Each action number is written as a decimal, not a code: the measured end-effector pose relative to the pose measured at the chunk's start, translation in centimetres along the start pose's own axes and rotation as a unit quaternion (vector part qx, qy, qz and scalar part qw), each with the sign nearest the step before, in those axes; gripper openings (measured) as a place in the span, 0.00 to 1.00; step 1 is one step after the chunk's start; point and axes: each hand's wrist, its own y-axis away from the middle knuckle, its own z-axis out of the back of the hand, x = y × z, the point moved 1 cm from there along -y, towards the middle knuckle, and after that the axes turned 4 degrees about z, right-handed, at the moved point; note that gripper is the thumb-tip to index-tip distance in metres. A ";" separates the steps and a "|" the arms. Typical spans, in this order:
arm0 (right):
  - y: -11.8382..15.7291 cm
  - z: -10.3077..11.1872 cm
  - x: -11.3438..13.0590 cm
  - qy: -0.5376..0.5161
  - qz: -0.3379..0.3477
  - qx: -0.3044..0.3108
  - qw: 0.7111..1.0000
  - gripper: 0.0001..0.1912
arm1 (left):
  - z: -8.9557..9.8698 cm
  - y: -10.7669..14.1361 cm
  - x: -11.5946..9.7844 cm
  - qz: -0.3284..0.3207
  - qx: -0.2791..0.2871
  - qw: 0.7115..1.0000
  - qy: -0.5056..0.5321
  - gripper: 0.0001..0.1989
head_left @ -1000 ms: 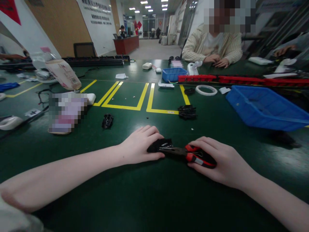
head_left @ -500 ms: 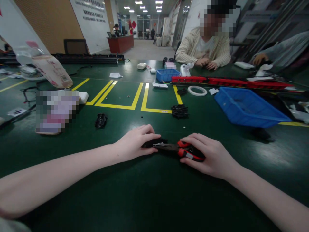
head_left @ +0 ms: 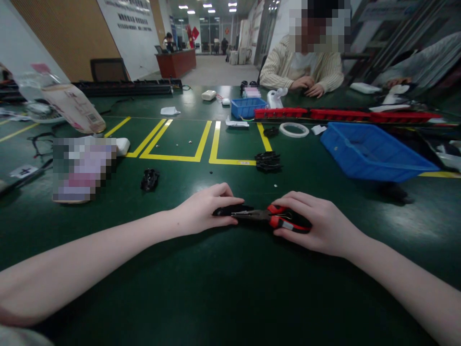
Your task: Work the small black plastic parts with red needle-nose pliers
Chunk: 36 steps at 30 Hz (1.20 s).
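As right grip [head_left: 322, 223] clasps pliers [head_left: 260, 215] crosswise, pointing leftward, left grip [head_left: 203, 209] pinches black part [head_left: 227, 210]

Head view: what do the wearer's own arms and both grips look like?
Left grip and right grip are bare hands: no gloves, rings or watches show. Left forearm and right forearm are uncovered. A pale sleeve shows at the bottom-left corner, on the left arm; no sleeve shows on the right. No cables or markings on either.

Held black piece [head_left: 227, 210] partly hidden
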 end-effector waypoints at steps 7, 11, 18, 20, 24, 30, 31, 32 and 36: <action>0.1 0.0 -0.2 -0.007 0.007 -0.007 1.000 0.19 | 0.0 0.2 -0.2 -0.009 -0.015 1.000 -0.024 0.22; 0.2 -0.1 -0.2 -0.006 0.013 -0.025 1.000 0.19 | 0.0 0.2 -0.4 -0.017 -0.015 0.997 -0.069 0.24; 0.5 0.3 0.1 0.026 0.065 -0.116 0.991 0.24 | 0.1 0.5 -1.1 0.003 -0.036 0.993 -0.115 0.37; 0.6 0.5 0.2 0.039 0.068 -0.141 0.987 0.25 | 0.1 0.5 -1.2 0.010 -0.037 0.991 -0.130 0.40; 0.4 0.7 0.5 0.086 0.044 -0.169 0.981 0.26 | 0.2 0.6 -1.2 0.029 -0.034 0.990 -0.136 0.44; 0.1 0.3 0.8 0.188 0.076 -0.164 0.965 0.22 | 0.4 0.7 -1.4 0.062 -0.043 0.989 -0.130 0.37; 0.1 0.2 0.9 0.197 0.079 -0.164 0.963 0.22 | 0.4 0.8 -1.4 0.069 -0.047 0.989 -0.122 0.35; 0.1 0.2 1.0 0.206 0.079 -0.166 0.961 0.22 | 0.5 0.8 -1.3 0.075 -0.052 0.990 -0.110 0.32; 0.3 0.1 1.4 0.234 0.060 -0.193 0.951 0.22 | 0.6 1.0 -1.1 0.076 -0.078 0.993 -0.041 0.23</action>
